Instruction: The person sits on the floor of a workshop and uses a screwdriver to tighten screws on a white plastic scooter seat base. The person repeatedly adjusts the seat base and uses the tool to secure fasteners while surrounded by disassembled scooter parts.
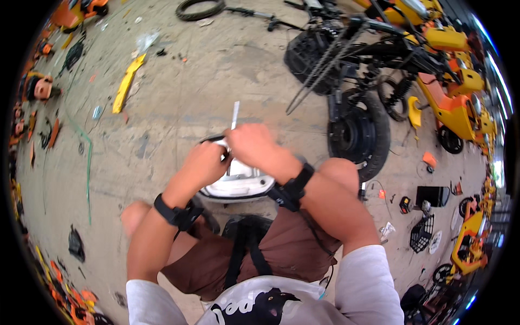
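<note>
Both of my hands meet over a white plastic casing [233, 189] with a dark lower rim, on the floor between my knees. My left hand [205, 165] is closed, fingers curled at the casing's far end beside a small dark-edged piece. Just what those fingers hold is hidden. My right hand [253, 145] is closed too, knuckles up, against the left fingertips. From its fingers a thin white strip [235, 112] points away from me; its other end is out of sight.
At the right stands a partly stripped motorbike with a black wheel [360, 135] and a hanging chain [319, 67]. A yellow panel [129, 84] lies at the far left, a tyre [199, 8] at the back. Yellow bikes [449, 103] and scattered parts line the right side.
</note>
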`<move>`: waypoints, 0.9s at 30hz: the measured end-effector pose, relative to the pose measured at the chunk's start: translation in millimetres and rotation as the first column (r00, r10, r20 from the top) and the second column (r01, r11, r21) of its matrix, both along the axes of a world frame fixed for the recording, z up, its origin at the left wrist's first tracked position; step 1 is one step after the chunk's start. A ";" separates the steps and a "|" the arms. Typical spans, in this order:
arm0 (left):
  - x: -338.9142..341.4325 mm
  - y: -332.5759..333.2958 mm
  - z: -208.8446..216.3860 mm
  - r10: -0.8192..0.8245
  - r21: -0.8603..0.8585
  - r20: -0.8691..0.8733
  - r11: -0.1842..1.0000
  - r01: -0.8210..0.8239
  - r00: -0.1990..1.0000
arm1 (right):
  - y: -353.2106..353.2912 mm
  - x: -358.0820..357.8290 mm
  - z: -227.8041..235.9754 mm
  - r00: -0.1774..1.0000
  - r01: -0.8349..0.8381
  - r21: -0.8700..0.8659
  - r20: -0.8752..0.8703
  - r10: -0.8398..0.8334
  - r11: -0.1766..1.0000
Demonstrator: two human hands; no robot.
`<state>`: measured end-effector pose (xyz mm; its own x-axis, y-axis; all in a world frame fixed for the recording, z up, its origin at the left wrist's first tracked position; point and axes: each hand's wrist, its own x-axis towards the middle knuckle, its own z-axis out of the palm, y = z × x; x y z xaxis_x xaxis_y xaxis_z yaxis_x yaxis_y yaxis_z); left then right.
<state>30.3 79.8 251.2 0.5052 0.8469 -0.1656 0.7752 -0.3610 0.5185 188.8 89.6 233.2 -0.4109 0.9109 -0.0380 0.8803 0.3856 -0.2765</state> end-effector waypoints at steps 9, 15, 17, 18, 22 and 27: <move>5.3 0.3 15.1 0.168 0.199 0.168 0.959 -0.201 0.971 | 2.2 -4.7 -18.5 0.988 -0.152 -0.015 0.003 0.152 0.988; 1.0 8.5 -10.2 0.095 0.188 -0.035 0.978 -0.086 0.995 | 0.5 -9.5 -29.8 0.997 -0.048 0.141 0.066 0.039 0.989; 2.0 11.8 -15.7 0.142 0.110 -0.084 0.985 -0.133 0.986 | 0.4 -7.7 -20.9 0.995 -0.029 0.184 0.098 0.011 0.983; 2.9 12.3 -18.1 0.143 0.177 -0.056 0.975 -0.131 0.988 | 1.4 -6.6 -15.2 0.996 -0.020 0.108 0.091 0.011 0.994; 6.6 9.9 -14.3 0.105 0.205 -0.086 0.975 -0.085 0.991 | -1.0 -7.9 -23.7 0.999 0.009 0.210 0.029 -0.015 0.978; 5.0 13.9 -17.4 0.131 0.091 -0.019 0.988 -0.129 0.991 | -8.3 -3.4 -8.2 0.997 -0.019 0.106 -0.070 0.026 0.994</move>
